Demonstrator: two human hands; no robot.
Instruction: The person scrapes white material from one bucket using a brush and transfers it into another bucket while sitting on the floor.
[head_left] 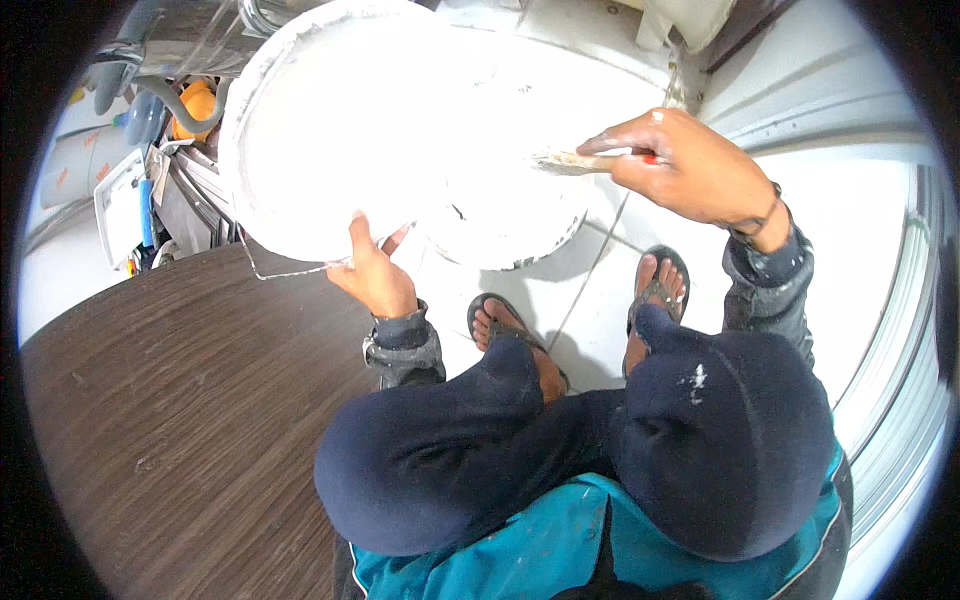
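Observation:
A large white bucket (pixel 232 170) smeared with white stuff is tilted at the upper middle, its wire handle (pixel 285 274) hanging by the rim. My left hand (pixel 378 275) grips its near edge, thumb on the rim. To the right, partly behind it, a second round white container (pixel 515 258) stands on the floor. My right hand (pixel 690 170) is closed round a short flat tool (pixel 575 163) with a wooden handle, pointing left over this container. White coats the tool's end, so I cannot tell whether it is a brush or a putty knife. Glare hides the white contents.
A dark wood-grain round table (pixel 190 400) fills the lower left. Beyond it are a white tray (pixel 120 205), an orange object (pixel 195 110) and grey pipes. My sandalled feet (pixel 655 285) rest on white floor tiles. Sliding-door tracks (pixel 895 310) run along the right.

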